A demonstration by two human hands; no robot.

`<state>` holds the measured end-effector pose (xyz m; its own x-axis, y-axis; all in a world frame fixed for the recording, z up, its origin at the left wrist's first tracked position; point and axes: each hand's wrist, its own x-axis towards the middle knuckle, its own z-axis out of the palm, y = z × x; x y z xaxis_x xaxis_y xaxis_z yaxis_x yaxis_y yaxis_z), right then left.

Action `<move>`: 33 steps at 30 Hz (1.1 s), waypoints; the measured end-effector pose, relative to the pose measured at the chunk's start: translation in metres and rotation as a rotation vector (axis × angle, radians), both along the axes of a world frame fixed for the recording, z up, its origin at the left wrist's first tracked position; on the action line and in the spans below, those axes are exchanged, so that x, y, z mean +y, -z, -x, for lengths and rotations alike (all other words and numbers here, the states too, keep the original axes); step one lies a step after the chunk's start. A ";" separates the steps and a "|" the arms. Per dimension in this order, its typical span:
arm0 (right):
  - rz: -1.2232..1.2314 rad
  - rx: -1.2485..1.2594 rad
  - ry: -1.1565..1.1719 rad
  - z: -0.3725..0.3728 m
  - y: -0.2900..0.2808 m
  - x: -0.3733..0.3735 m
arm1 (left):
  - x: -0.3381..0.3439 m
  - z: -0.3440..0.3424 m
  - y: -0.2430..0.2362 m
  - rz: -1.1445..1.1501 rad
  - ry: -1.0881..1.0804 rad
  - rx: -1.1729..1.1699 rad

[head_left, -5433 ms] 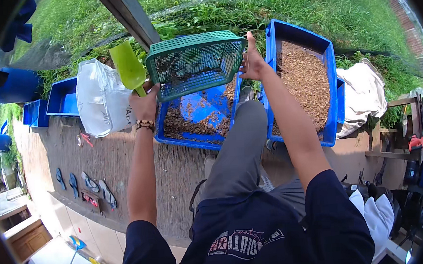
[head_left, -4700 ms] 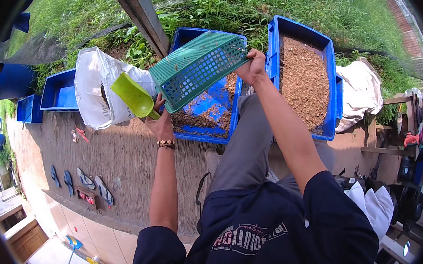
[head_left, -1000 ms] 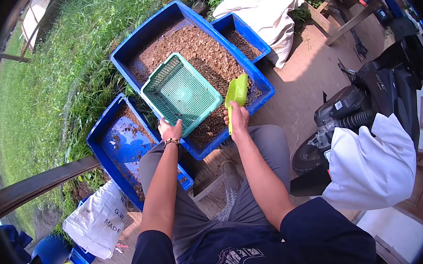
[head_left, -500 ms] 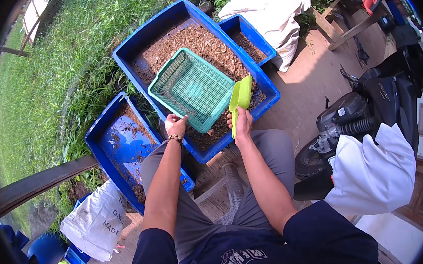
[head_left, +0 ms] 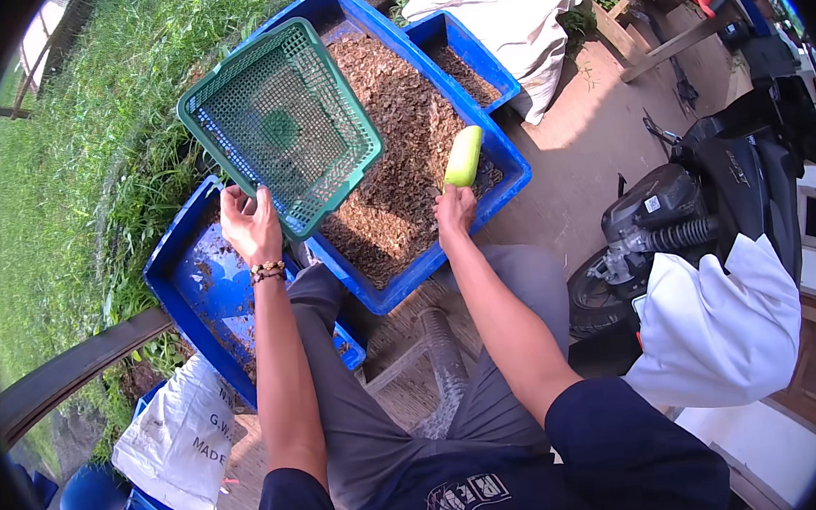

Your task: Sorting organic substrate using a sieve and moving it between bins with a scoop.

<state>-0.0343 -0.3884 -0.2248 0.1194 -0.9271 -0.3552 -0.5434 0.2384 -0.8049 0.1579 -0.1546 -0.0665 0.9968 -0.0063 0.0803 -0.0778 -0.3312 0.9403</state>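
My left hand (head_left: 251, 227) grips the near rim of a green mesh basket (head_left: 280, 129), tilted in the air over the left part of a big blue tray. The basket holds nothing that I can see. My right hand (head_left: 456, 210) is closed round the handle of a lime-green scoop (head_left: 464, 158), its rounded back turned up above the right end of the tray. Brown crumbly material (head_left: 398, 150), like wood shavings or compost, covers much of the floor of the big blue tray (head_left: 514, 172).
A smaller blue tray (head_left: 182, 302) with brown residue lies at the left, and a small blue bin (head_left: 479, 62) adjoins the big tray. White sacks (head_left: 508, 7) stand behind. A motorbike (head_left: 692, 204) draped with a white cloth (head_left: 716, 327) is at the right.
The basket has been lifted from over the brown material and moved left, now tilted. The scoop has turned over, from hollow side showing to back up.
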 end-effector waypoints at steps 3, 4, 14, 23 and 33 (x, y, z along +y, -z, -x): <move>0.192 0.228 0.035 -0.029 0.006 0.028 | 0.029 0.001 -0.006 -0.059 -0.059 -0.001; 0.051 0.163 0.016 -0.033 0.007 0.029 | 0.033 0.001 -0.006 -0.044 -0.092 -0.011; 0.171 0.191 -0.363 -0.063 0.003 0.078 | 0.042 -0.016 0.006 -0.107 -0.173 -0.010; -0.573 -0.419 -0.215 -0.056 0.031 0.063 | 0.047 -0.015 0.024 -0.052 -0.181 0.074; -0.882 -0.504 -0.356 -0.038 -0.023 -0.009 | 0.060 -0.020 0.048 0.017 -0.144 0.187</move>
<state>0.0035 -0.3975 -0.2015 0.6514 -0.2512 -0.7160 -0.3502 0.7376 -0.5773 0.1775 -0.0945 -0.1143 0.9848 0.1370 -0.1065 0.1448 -0.3104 0.9395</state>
